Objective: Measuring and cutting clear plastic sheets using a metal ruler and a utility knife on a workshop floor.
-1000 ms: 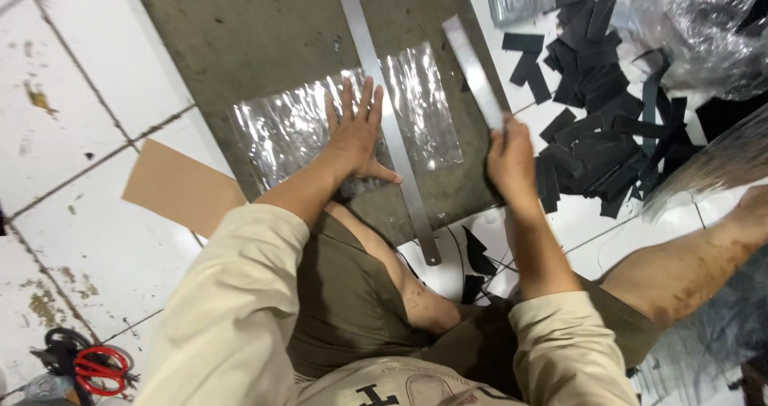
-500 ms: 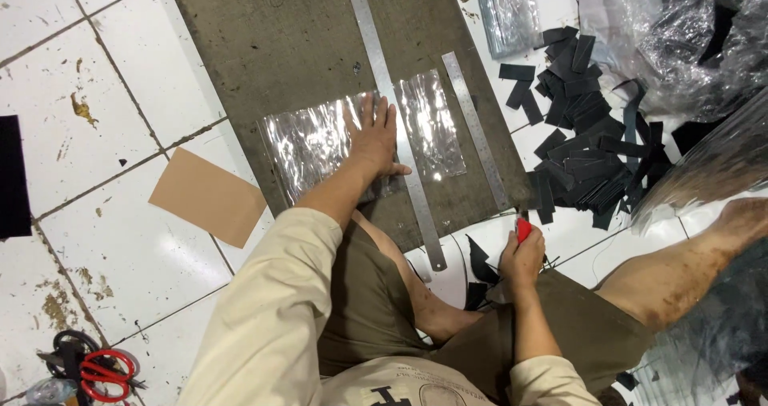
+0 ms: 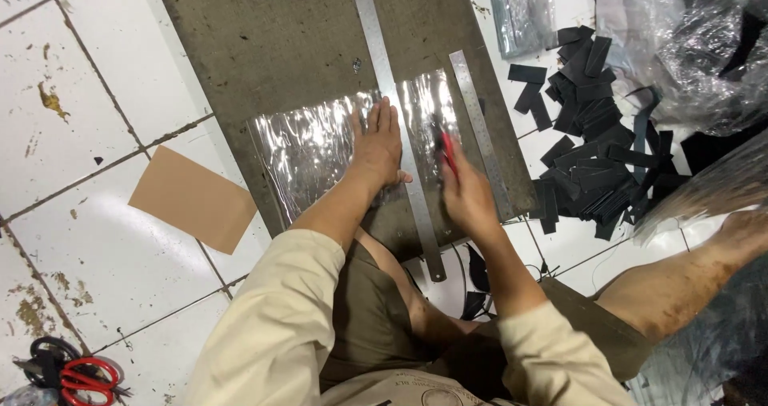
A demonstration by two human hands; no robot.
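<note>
A sheet of clear plastic [image 3: 320,146] lies flat on a grey board [image 3: 272,46] set on the white tiled floor [image 3: 88,70]. A long metal ruler [image 3: 392,110] runs down the board across the plastic, its near end reaching past the board's front edge. The left hand [image 3: 378,144] lies spread, palm down, fingers straight, pressing the plastic just left of that ruler. The right hand [image 3: 468,198] is closed round a red-handled knife [image 3: 448,152], whose tip sits on the plastic strip between the long ruler and a shorter ruler [image 3: 480,130] lying slanted near the board's right edge.

The plastic's left edge stops just short of the board's left edge. Beyond that, a brown piece of card [image 3: 192,198] lies on the tiles, its corner touching the board. Left of it the floor is open tile. To the right, a heap of black strips [image 3: 592,134] crowds close to the board's edge, with crumpled plastic bags [image 3: 680,46] behind. Red-handled scissors [image 3: 80,374] lie at the lower left corner.
</note>
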